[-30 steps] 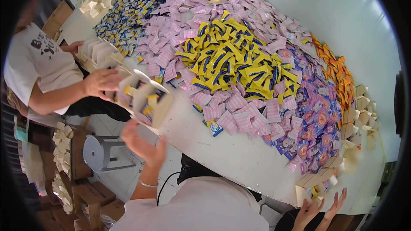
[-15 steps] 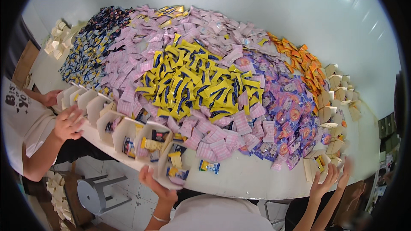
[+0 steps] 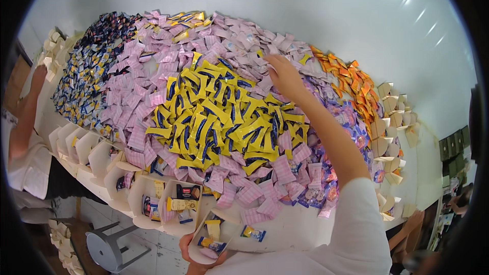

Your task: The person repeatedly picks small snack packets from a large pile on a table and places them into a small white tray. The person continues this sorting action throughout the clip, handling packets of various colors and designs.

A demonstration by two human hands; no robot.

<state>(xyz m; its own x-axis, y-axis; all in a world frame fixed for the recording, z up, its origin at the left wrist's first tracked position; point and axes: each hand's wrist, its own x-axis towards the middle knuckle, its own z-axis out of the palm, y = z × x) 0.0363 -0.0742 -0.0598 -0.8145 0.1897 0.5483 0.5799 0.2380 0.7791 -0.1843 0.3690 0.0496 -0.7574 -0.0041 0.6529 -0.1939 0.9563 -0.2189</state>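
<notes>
One open-topped cream cardboard box with angled sides (image 3: 228,228) sits in the left hand (image 3: 193,266), whose fingers wrap around its near side and base. Inside it, just above those fingers, lie a pale-yellow wrapped packet (image 3: 213,230), a blue-and-yellow wrapped packet (image 3: 214,245) and a pink wrapped packet (image 3: 209,253). Just right of the left hand, a single blue-and-white packet with a yellow patch (image 3: 253,233) lies on the white surface (image 3: 300,226). Left of the left hand, a joined row of cream cardboard boxes (image 3: 113,179) runs away along the near edge, several holding small packets

The right hand (image 3: 286,77) is stretched far forward, fingers bent and narrow over the pale-pink wrapped packets (image 3: 244,33); I cannot tell whether they grip one. Between the hands spreads a heap of shiny yellow-and-blue packets (image 3: 219,117), with pink checked packets (image 3: 249,193) along its near side. Purple printed packets (image 3: 351,122) lie under and beside the right forearm; orange foil packets (image 3: 356,79) lie to the right of the right hand, and more folded cream boxes (image 3: 391,165) stand beyond them. Well left of both hands are small blue-and-yellow packets (image 3: 84,91) and dark packets (image 3: 109,30), near a co-worker's hand (image 3: 39,74). Below, on the floor left of the left hand, stands a round grey plastic stool (image 3: 104,249)
</notes>
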